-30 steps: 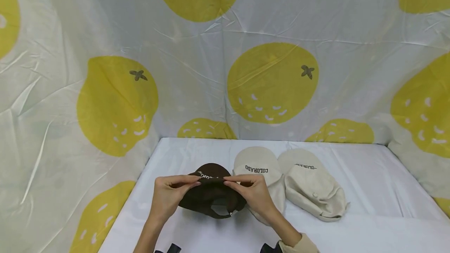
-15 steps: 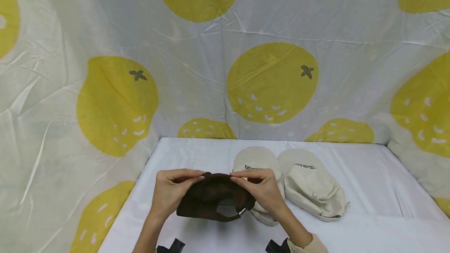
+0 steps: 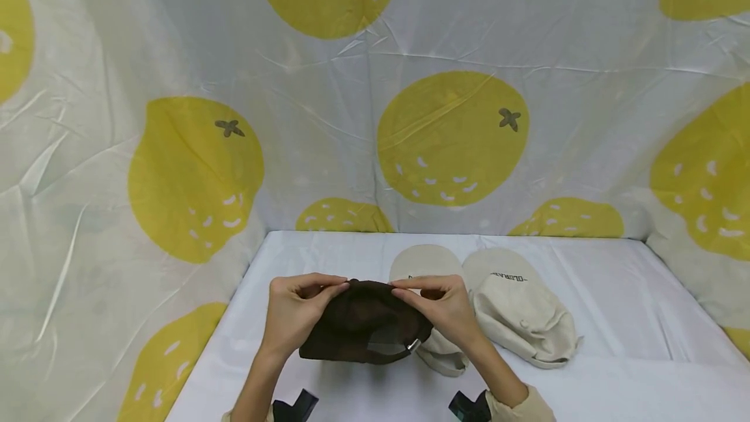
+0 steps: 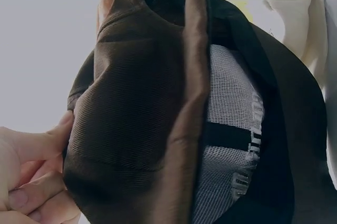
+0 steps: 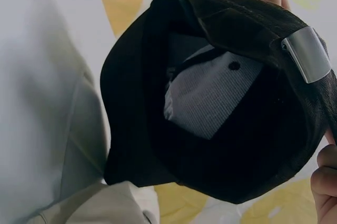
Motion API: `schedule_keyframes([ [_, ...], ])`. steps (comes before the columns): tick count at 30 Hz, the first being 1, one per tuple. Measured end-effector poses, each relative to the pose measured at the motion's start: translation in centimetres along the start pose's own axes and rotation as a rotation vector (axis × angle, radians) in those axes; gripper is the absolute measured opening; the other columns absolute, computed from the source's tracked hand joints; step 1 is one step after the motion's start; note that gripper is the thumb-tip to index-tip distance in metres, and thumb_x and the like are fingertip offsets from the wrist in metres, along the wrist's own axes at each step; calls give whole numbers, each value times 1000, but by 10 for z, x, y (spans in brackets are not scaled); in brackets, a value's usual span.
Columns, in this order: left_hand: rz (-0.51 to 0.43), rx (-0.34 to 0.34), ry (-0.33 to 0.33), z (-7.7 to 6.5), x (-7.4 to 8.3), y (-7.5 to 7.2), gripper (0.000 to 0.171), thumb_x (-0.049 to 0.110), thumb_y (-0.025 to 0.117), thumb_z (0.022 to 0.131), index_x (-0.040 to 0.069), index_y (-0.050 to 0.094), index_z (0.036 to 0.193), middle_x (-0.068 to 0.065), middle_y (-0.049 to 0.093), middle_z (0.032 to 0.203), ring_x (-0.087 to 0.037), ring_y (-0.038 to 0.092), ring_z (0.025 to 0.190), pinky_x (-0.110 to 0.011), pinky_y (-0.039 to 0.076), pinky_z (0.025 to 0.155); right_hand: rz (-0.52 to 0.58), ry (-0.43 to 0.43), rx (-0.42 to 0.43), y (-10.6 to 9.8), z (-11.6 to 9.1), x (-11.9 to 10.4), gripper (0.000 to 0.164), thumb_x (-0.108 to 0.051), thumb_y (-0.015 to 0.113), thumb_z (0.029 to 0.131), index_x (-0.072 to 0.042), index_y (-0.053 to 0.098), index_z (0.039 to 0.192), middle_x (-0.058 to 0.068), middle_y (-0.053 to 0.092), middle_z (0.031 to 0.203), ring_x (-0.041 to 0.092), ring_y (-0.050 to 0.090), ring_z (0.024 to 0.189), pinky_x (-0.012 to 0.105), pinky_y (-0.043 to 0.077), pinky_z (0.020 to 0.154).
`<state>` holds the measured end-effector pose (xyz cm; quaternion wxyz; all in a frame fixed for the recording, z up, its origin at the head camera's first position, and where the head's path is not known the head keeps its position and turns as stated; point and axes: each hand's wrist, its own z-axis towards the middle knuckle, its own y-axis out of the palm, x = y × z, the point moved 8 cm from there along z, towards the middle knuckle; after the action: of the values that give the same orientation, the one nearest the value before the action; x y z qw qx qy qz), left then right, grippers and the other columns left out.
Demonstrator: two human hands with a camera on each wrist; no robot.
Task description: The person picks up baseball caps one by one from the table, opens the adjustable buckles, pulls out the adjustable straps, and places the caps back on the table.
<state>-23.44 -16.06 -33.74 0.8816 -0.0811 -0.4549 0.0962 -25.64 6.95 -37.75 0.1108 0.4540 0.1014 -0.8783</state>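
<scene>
White tabletop point(image 3: 633, 298): two cream caps point(image 3: 426, 260) point(image 3: 521, 308); two hands point(image 3: 295, 311) point(image 3: 448, 308) pinch one brown cap point(image 3: 351, 327).

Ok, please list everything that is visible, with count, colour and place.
brown cap: 1, dark brown, between the two hands
metal buckle: 1, silver, on the brown cap
beige caps: 2, beige, side by side, right of the brown cap
white cloth: apparently 1, white, under the beige caps
fruit-print backdrop: sheet count unclear, white and yellow, behind and at both sides
black devices: 2, black, one per wrist
sleeves: 2, beige, on the forearms
left hand: 1, bare, pinching the brown cap
right hand: 1, bare, pinching the brown cap
</scene>
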Motion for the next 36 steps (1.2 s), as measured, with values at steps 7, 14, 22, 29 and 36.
schedule_keyframes([
  [7, -12, 50, -14, 4, -3, 0, 9, -7, 83, 81, 2, 82, 84, -13, 79, 80, -12, 75, 70, -20, 59, 69, -28, -30, 16, -8, 4, 0, 13, 6, 78, 87, 2, 81, 98, 17, 80, 96, 11, 74, 90, 14, 50, 65],
  [14, 5, 78, 22, 4, 0, 2, 8, -6, 83, 81, 1, 81, 84, -11, 79, 79, -12, 72, 66, -17, 57, 67, -49, -51, 28, -11, 6, -6, 12, 9, 78, 86, 2, 81, 96, 18, 79, 93, 8, 73, 88, 17, 53, 67],
  [22, 31, 98, 20, 5, -4, 2, 9, -1, 84, 82, 7, 82, 85, -10, 79, 80, -10, 73, 68, -16, 57, 68, -47, -40, 32, -17, 4, -5, 12, 8, 77, 86, 3, 81, 96, 18, 79, 93, 6, 71, 85, 14, 50, 63],
  [29, 57, 201, 2, 6, -8, -8, 11, -3, 86, 80, 6, 82, 84, -13, 79, 80, -9, 71, 67, -14, 55, 65, -64, -19, 10, -28, 3, -3, 13, 7, 77, 87, 3, 81, 98, 19, 79, 93, -2, 54, 61, 16, 36, 49],
  [36, 86, 266, -40, 7, -12, -18, 9, -1, 86, 80, 6, 83, 83, -15, 79, 81, -7, 69, 65, -12, 52, 62, -83, 118, -79, -36, 1, 1, 12, -4, 79, 90, -3, 82, 101, 10, 81, 96, 8, 73, 81, 18, 54, 64],
])
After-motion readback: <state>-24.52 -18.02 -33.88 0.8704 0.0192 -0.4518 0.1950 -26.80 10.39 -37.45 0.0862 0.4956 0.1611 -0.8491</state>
